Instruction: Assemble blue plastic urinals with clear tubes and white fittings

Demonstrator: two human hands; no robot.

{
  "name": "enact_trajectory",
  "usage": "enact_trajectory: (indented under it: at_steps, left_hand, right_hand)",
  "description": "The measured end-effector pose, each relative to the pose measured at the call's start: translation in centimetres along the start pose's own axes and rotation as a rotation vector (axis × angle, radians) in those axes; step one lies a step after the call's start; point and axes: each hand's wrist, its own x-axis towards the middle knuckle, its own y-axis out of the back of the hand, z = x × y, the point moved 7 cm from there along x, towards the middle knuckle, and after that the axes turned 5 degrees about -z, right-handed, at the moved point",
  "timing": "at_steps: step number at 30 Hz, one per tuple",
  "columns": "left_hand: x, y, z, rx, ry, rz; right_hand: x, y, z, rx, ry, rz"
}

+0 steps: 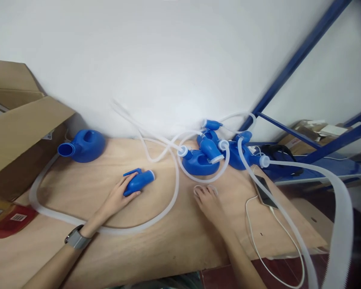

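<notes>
A white wall, brightened by a soft patch of light, rises behind a pale wood-toned counter. At right, a blue metal frame slants above a blue shelf; dark red floor shows below.

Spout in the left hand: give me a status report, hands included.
Left hand around spout, pale-rimmed end facing right. Right hand at clear piece, mostly hidden. Hose loops nearby, crossing beneath left wrist.
</notes>
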Motion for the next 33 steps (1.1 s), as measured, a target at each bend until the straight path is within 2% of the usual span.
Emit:
enact_trajectory:
  at_steps: [3,5,7,11,12,13,15,18,21,26,28,30,32,33]
  left_hand:
    - [0.6,0.7,-1.3,0.171,0.033,-0.005]
    - [1.2,2.4,-1.8,0.239,0.057,-0.001]
    - [1.8,5.7,-2.0,0.283,0.086,0.059]
    - [2.4,15.9,-2.8,0.478,0.242,0.465]
    - [2.6,18.0,-2.9,0.581,0.270,0.524]
    - [3.0,19.5,-3.5,0.638,0.318,0.533]
    - [4.0,21.3,-5.6,0.646,0.488,0.427]
    - [4.5,21.6,-7.6,0.571,0.704,0.260]
    - [4.6,19.7,-5.7,0.630,0.693,0.209]
    - [4.4,12.9,0.1,0.597,0.518,0.113]
    - [4.6,10.9,1.8,0.491,0.379,0.076]
    - [4.9,10.3,2.6,0.432,0.219,0.049]
    - [4.9,11.7,2.3,0.503,0.129,0.109]
    - [4.9,13.0,1.6,0.575,0.128,0.168]
  right_hand:
    - [-0.8,-1.5,0.5,-0.015,0.021,-0.043]
    - [-0.9,-1.6,0.5,0.059,0.033,-0.061]
    - [-0.9,-1.2,0.5,0.213,0.032,-0.059]
    - [-0.9,1.0,1.1,0.665,-0.058,0.018]
    - [-0.9,1.5,1.3,0.761,-0.083,0.038]
    - [-0.9,2.1,1.3,0.840,-0.101,0.057]
    - [-0.9,3.0,1.2,0.943,-0.116,0.088]
    - [-0.8,4.0,1.0,1.006,-0.125,0.139]
    - [-0.6,4.5,0.9,1.020,-0.144,0.165]
    - [0.7,5.6,-0.2,1.058,-0.087,0.167]
    - [1.3,6.1,-1.0,1.058,-0.021,0.167]
    - [1.7,6.5,-1.8,1.055,0.045,0.187]
    - [1.9,7.0,-2.2,1.072,0.079,0.235]
    - [1.9,7.3,-2.3,1.083,0.093,0.257]
